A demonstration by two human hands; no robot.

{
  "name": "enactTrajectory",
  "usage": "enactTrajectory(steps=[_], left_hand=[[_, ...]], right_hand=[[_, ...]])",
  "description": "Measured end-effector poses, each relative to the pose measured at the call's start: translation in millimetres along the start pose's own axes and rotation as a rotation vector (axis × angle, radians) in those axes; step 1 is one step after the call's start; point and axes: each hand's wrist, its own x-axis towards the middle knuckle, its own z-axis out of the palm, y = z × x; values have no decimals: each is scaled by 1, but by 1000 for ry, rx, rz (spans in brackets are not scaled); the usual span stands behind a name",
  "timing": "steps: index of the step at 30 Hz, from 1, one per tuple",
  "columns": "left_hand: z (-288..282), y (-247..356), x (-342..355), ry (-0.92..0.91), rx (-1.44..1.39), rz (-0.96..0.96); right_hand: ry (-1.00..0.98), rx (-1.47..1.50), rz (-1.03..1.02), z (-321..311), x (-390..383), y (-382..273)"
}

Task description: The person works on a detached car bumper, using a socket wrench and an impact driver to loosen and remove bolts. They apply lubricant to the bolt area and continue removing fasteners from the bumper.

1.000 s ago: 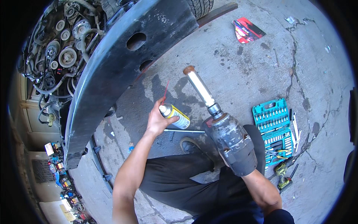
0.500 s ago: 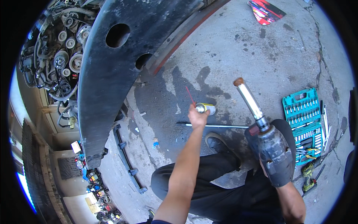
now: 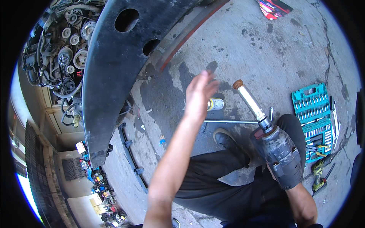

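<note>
One large black curved panel [image 3: 102, 87], upper left, pierced by two round holes; engine pulleys and belts [image 3: 62, 53] exposed to its left. One stained concrete floor [image 3: 266, 49] under everything. One pair of black trousers [image 3: 224, 178] at lower centre, with one dark shoe [image 3: 224, 138] planted on the floor. One grey impact wrench [image 3: 279, 152], fitted with one long extension and socket [image 3: 249, 98] angled up-left, gripped in the right hand [image 3: 300, 195]; fingers hidden behind the tool body. One teal socket case [image 3: 315, 114], lid open, at far right. One left hand [image 3: 198, 95], raised above the floor, fingers extended and loose, grasping nothing. One thin metal rod [image 3: 232, 121] lying flat beside the shoe. One yellow-and-white spray can [image 3: 215, 104] lying on the floor, partly hidden behind the left hand; contact with the hand cannot be determined. One red packet [image 3: 273, 7] at the top edge.
</note>
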Motion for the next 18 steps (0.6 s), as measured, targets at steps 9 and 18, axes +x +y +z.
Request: enactTrajectory(steps=[9, 18], left_hand=[[27, 84, -54, -559, 102, -91], [23, 1, 6, -341, -147, -160]], right_hand=[[-1, 273, -43, -13, 2, -17], [36, 301, 149, -4, -16, 4]])
